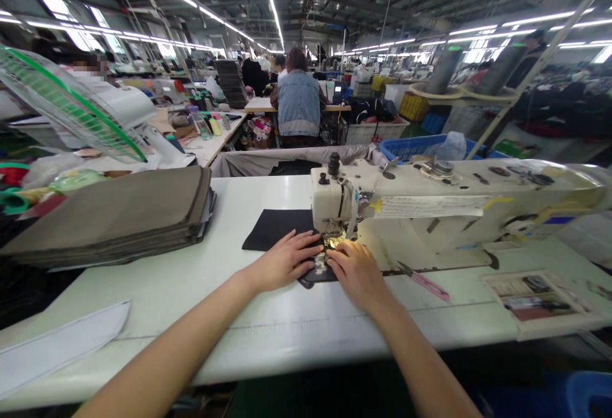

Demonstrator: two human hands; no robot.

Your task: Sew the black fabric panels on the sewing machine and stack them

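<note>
Beside the needle area of the cream sewing machine (406,179), a piece of dark fabric (275,230) is being pressed down on the pale tabletop (268,325) by the left hand (289,260). Nothing is being clasped by this hand: its fingers are being spread out and laid flat, partly over the near right portion of the fabric. The right hand (357,271) is being held close to it, just in front of the needle area, with the fingers bent and gathered; whether some fabric is being pinched by them cannot be told. The needle area is being lit with yellowish light, and a paper strip (430,206) is being carried on the machine's front.

To the right of the right hand, pink-handled snips (428,283) are being supported by the tabletop, and farther right some small tools are being contained in a shallow tray (521,331). At the left side, a thick stack of brownish panels (109,214) is being borne, with a fan (90,109) behind it. Nearer the front edge, a whitish panel (62,345) is being supported. Beyond the machine, a denim vest (299,102) is being worn by a seated person, seen from behind.
</note>
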